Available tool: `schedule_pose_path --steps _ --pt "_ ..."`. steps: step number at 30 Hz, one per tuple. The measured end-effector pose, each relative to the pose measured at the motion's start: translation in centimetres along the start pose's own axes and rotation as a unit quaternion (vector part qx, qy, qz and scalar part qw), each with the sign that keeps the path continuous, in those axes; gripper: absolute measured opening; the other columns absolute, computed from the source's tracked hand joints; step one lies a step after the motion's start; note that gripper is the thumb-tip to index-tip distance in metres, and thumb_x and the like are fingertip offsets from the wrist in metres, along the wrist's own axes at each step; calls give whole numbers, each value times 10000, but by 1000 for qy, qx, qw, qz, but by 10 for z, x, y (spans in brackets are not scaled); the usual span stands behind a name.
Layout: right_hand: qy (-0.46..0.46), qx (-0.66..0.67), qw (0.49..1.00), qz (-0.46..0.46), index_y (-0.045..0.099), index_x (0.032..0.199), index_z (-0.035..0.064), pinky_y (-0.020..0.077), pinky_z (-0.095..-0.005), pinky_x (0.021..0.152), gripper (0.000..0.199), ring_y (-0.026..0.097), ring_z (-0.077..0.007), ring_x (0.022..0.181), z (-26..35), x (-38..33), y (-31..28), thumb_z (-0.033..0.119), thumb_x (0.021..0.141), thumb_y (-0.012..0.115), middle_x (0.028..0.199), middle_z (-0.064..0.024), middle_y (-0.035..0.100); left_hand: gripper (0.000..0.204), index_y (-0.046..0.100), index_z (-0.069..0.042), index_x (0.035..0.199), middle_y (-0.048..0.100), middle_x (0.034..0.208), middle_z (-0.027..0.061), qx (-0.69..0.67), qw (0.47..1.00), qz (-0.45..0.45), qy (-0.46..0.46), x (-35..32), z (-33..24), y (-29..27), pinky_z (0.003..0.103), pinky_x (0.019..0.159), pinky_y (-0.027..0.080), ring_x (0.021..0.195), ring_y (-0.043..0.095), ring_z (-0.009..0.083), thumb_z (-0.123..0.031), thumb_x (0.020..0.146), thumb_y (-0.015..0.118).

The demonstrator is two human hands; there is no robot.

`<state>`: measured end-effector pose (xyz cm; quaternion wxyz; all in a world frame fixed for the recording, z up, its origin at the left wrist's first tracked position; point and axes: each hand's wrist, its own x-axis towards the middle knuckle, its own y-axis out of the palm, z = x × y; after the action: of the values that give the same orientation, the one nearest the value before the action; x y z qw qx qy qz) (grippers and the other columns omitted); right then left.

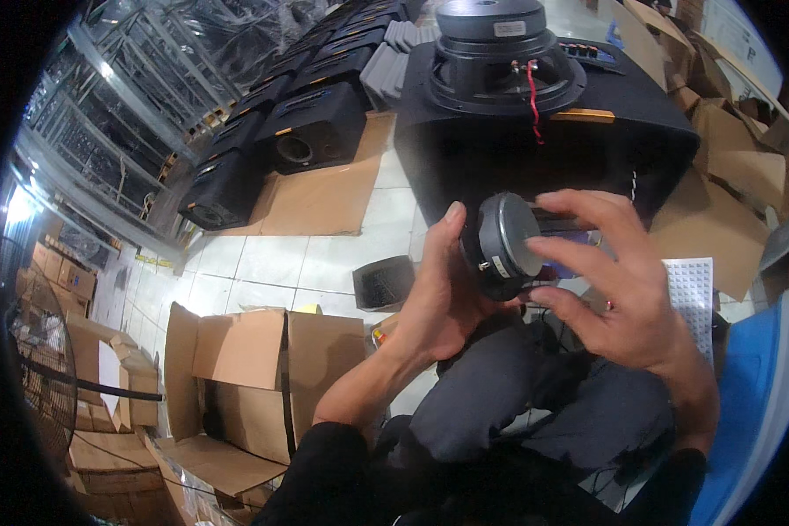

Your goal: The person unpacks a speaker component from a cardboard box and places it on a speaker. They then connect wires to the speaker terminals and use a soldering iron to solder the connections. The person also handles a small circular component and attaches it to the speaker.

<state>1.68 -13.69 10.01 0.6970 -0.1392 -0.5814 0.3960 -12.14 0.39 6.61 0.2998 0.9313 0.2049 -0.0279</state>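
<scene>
In front of my knees, a small round speaker driver with a grey magnet and a metal terminal is tilted, its magnet facing right. My left hand is closed on it from below and the left, thumb up along its edge. Around its right side curve the spread fingers of my right hand; a fingertip and the thumb are at the magnet's rim. Just beyond stands a large black speaker cabinet. On top of that rests a big woofer, magnet up, with a red wire hanging from it.
Several black speaker boxes stand in rows at the far left on cardboard. An opened carton lies left of my legs, near a small dark box. Torn cardboard and a white dotted sheet are right.
</scene>
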Motion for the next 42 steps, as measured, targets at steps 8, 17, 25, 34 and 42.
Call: schedule_pose_path --steps 8,17,25,34,42 --pt "-51 -70 996 18 720 963 -17 505 -448 957 227 575 -364 1187 -1 5 16 9 752 798 1295 -212 593 617 444 -62 1344 601 1216 106 -36 997 0 64 8 19 -2 411 917 532 1067 643 219 -569 997 501" --pt "-30 -40 998 32 666 839 -22 495 -448 979 128 557 -367 1212 -1 2 21 -21 758 766 1277 -214 565 768 298 5 1488 599 1155 177 17 993 -44 109 9 26 -13 425 898 548 1036 658 266 -422 938 621" --pt "2 -21 999 26 634 817 -30 484 -458 973 129 549 -373 1206 3 1 23 -31 766 752 1232 -213 558 672 359 -30 1435 602 1160 137 -2 990 -61 129 9 28 -12 384 877 511 1049 623 208 -366 923 635" --pt "12 -93 996 3 629 875 -54 505 -422 935 149 576 -368 1165 9 -6 37 -56 778 743 1238 -222 537 742 345 -19 1445 587 1170 159 -6 988 -94 120 9 32 -13 404 919 487 1038 617 238 -374 891 688" --pt "117 52 989 -74 671 990 -38 545 -372 828 177 665 -298 1015 -5 -9 16 -55 817 704 1144 -182 618 812 406 8 1400 550 1281 230 -144 988 -21 53 12 28 -16 467 1026 550 1181 621 367 -629 914 542"
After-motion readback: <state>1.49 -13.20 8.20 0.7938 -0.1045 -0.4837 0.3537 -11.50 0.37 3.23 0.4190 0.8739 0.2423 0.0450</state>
